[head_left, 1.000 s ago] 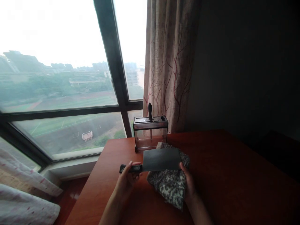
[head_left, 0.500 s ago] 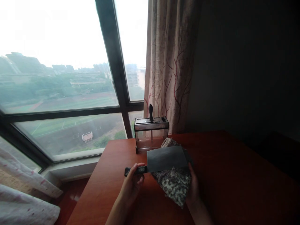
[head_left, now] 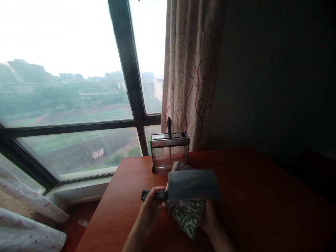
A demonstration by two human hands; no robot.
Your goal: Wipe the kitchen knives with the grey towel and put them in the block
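Note:
A cleaver (head_left: pixel 194 184) with a broad grey blade lies level in front of me, its blade pointing right. My left hand (head_left: pixel 151 203) is closed round its black handle. Behind and below the blade is a patterned grey-and-white cloth (head_left: pixel 185 215), its lower corner hanging down. My right hand (head_left: pixel 208 215) holds the cloth from the right, under the blade; its fingers are mostly hidden by the blade and cloth. Beyond them a clear-sided knife block (head_left: pixel 170 141) stands on the table, with one black-handled tool upright in its top.
The reddish-brown wooden table (head_left: pixel 252 189) spreads out under my hands. A large window (head_left: pixel 73 126) is on the left, with a patterned curtain (head_left: pixel 190 70) behind the knife block. Another pale curtain (head_left: pixel 31 227) hangs low at the left. The wall on the right is dark.
The cleaver has shifted slightly right and down. The cloth and my right hand have moved left and down relative to the blade, so the blade's right end now extends past the cloth.

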